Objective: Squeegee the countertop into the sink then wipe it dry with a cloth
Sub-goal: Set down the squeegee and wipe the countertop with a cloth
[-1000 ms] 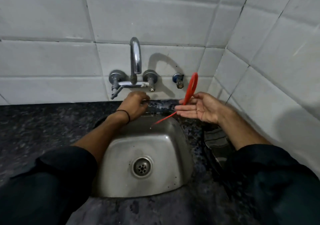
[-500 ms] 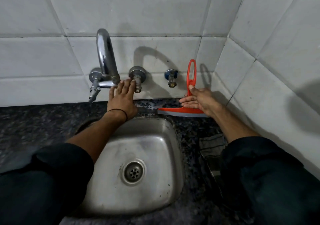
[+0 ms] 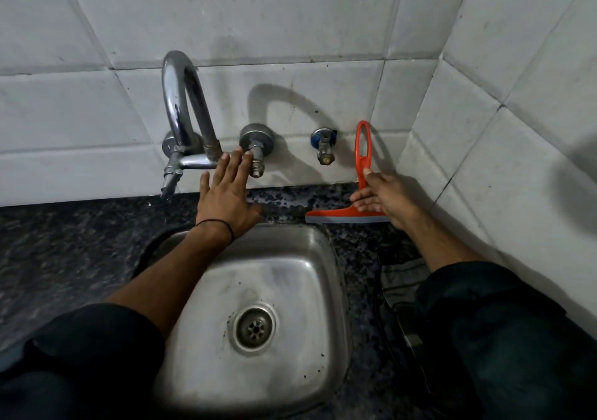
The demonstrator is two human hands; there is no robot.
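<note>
Head view: right hand (image 3: 384,198) gripping red squeegee (image 3: 353,214), blade on wet surface (image 3: 284,201) behind sink (image 3: 323,242). Left hand (image 3: 227,193) spread flat, empty, near tap (image 3: 184,109). Squeegeeing barely begun (droplets visible); cloth (image 3: 400,277) unused beside sink.

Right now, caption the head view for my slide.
Right hand sets orange squeegee on wet countertop behind sink.

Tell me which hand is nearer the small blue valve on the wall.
Right. The right hand grips the squeegee just below and right of the blue valve; the left hand rests flat farther left, under the tap.
</note>
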